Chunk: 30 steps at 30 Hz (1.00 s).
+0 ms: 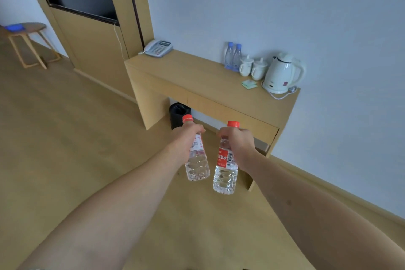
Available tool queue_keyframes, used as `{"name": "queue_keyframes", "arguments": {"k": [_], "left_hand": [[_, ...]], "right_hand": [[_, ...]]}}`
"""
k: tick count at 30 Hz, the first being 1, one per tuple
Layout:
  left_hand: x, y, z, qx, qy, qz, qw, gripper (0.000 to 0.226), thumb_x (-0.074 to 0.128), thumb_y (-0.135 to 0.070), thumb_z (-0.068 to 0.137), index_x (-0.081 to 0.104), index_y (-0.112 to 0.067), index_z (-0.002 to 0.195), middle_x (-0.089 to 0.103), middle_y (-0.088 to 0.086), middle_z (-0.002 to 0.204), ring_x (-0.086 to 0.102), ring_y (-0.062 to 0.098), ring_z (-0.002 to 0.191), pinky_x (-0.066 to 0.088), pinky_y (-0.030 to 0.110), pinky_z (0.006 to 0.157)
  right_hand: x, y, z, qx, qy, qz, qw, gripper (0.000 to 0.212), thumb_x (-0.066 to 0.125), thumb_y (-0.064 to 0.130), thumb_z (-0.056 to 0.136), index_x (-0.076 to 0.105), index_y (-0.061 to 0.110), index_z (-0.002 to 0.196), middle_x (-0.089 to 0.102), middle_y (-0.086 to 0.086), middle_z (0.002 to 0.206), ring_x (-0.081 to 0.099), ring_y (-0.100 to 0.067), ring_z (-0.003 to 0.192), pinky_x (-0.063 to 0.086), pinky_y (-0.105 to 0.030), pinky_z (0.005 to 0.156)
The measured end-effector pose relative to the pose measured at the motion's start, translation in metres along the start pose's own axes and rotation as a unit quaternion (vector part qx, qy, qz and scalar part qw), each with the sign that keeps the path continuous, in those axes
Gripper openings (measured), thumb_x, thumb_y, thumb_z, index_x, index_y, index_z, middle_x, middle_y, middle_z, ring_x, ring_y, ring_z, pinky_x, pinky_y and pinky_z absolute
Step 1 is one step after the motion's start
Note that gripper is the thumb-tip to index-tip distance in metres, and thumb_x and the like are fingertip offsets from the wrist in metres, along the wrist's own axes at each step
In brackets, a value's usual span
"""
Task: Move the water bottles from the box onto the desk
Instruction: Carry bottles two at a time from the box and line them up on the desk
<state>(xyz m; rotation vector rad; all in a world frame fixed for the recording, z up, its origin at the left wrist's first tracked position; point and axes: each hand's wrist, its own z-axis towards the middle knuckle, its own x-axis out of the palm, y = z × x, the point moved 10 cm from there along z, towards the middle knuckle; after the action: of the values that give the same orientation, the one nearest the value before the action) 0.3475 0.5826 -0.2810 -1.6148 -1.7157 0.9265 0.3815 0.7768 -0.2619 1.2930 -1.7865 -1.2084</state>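
Note:
My left hand (186, 136) grips a clear water bottle (197, 166) with a red cap and red label around its upper part. A second red-capped water bottle (225, 173) hangs in the grip of my right hand (238, 140). Both bottles are upright in the air above the floor, in front of and below the wooden desk (175, 70). The box is out of view.
On the desk stand a telephone (158, 48) at the left end, two blue-capped bottles (232, 57), two white cups (252, 68), green sachets (249, 84) and a white kettle (282, 74) at the right. A black bin (178, 113) sits under the desk. A small round table (28, 28) stands far left.

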Motion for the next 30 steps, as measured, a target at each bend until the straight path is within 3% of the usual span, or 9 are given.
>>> {"name": "queue_keyframes", "arguments": {"k": [7, 12, 16, 21, 26, 30], "left_hand": [[-0.002, -0.053, 0.099, 0.002, 0.002, -0.007, 1.000, 0.035, 0.082, -0.021, 0.077, 0.058, -0.006, 0.099, 0.059, 0.012, 0.072, 0.059, 0.026, 0.054, 0.056, 0.035, 0.062], [-0.005, -0.108, 0.188, 0.010, -0.014, -0.016, 1.000, 0.034, 0.082, -0.018, 0.078, 0.060, -0.005, 0.102, 0.059, 0.013, 0.076, 0.061, 0.029, 0.062, 0.058, 0.039, 0.070], [0.002, -0.169, 0.266, 0.019, -0.027, -0.005, 0.999, 0.036, 0.082, -0.016, 0.076, 0.061, -0.004, 0.102, 0.060, 0.013, 0.076, 0.062, 0.028, 0.063, 0.057, 0.038, 0.067], [0.018, -0.244, 0.351, 0.016, -0.030, -0.012, 0.999, 0.040, 0.083, -0.018, 0.072, 0.063, -0.002, 0.103, 0.063, 0.015, 0.076, 0.063, 0.030, 0.062, 0.062, 0.044, 0.073], [0.033, -0.286, 0.414, 0.004, -0.019, 0.002, 1.000, 0.045, 0.085, -0.022, 0.068, 0.064, -0.004, 0.103, 0.066, 0.017, 0.080, 0.066, 0.032, 0.067, 0.064, 0.051, 0.082], [0.051, -0.316, 0.471, -0.002, 0.006, 0.010, 1.000, 0.045, 0.085, -0.020, 0.068, 0.063, -0.004, 0.104, 0.065, 0.017, 0.081, 0.066, 0.031, 0.067, 0.063, 0.046, 0.074]], "right_hand": [[0.052, 0.036, 0.104, 0.007, 0.004, 0.013, 1.000, 0.013, 0.075, 0.012, 0.063, 0.069, 0.008, 0.074, 0.068, 0.001, 0.057, 0.065, -0.013, 0.045, 0.049, -0.027, 0.054], [0.098, 0.059, 0.199, 0.006, 0.034, 0.016, 0.999, 0.032, 0.075, 0.017, 0.059, 0.072, 0.003, 0.086, 0.070, -0.004, 0.069, 0.069, -0.017, 0.053, 0.052, -0.032, 0.061], [0.132, 0.096, 0.286, 0.005, 0.040, 0.038, 0.998, 0.046, 0.076, 0.020, 0.054, 0.070, 0.001, 0.095, 0.069, -0.012, 0.085, 0.069, -0.027, 0.071, 0.054, -0.039, 0.071], [0.160, 0.151, 0.384, 0.004, 0.035, 0.037, 0.999, 0.025, 0.078, 0.016, 0.063, 0.071, 0.004, 0.084, 0.069, -0.009, 0.080, 0.069, -0.024, 0.068, 0.054, -0.036, 0.069], [0.177, 0.184, 0.450, 0.005, 0.015, 0.034, 0.999, 0.027, 0.078, 0.016, 0.063, 0.072, 0.003, 0.086, 0.070, -0.009, 0.078, 0.069, -0.025, 0.068, 0.055, -0.037, 0.067], [0.185, 0.200, 0.502, 0.012, 0.004, 0.045, 0.999, 0.034, 0.077, 0.017, 0.061, 0.073, 0.000, 0.090, 0.067, -0.008, 0.075, 0.066, -0.021, 0.060, 0.054, -0.035, 0.064]]}}
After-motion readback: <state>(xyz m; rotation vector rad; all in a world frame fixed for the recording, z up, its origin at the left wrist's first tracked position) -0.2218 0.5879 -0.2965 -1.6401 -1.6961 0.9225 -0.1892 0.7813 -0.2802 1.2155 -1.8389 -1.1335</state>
